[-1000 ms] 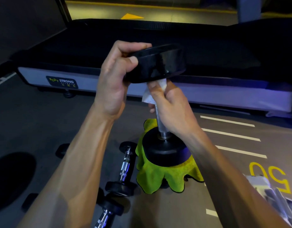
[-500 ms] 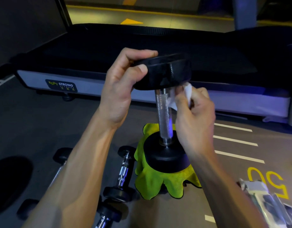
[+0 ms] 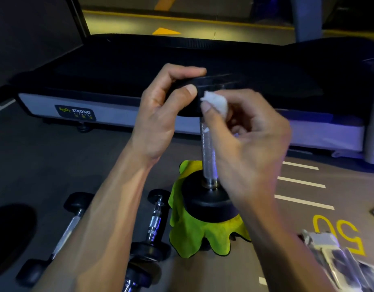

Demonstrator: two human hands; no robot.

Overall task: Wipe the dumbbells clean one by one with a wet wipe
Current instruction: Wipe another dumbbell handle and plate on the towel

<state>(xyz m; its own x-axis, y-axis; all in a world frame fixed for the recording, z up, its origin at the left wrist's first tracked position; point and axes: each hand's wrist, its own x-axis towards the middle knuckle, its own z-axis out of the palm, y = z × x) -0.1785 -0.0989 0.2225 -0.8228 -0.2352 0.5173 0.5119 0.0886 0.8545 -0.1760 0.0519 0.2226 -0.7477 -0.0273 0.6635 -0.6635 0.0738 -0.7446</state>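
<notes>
A black dumbbell (image 3: 208, 152) with a knurled metal handle stands upright, its lower head on a lime-green cloth (image 3: 194, 234) on the floor. My left hand (image 3: 160, 114) grips the rim of its upper head, thumb in front and fingers over the top. My right hand (image 3: 249, 140) pinches a crumpled white wet wipe (image 3: 216, 101) against the side of that upper head, just right of my left thumb. Much of the upper head is hidden behind both hands.
Three smaller dumbbells lie on the floor at lower left: one (image 3: 155, 220) beside the cloth, another (image 3: 61, 234) further left, the third (image 3: 137, 277) at the bottom edge. A wipes packet (image 3: 337, 260) lies at lower right. A treadmill deck (image 3: 203, 66) runs across behind.
My right hand left the handle and rose with the wipe to the side of the upper head. My left hand kept its grip on that head.
</notes>
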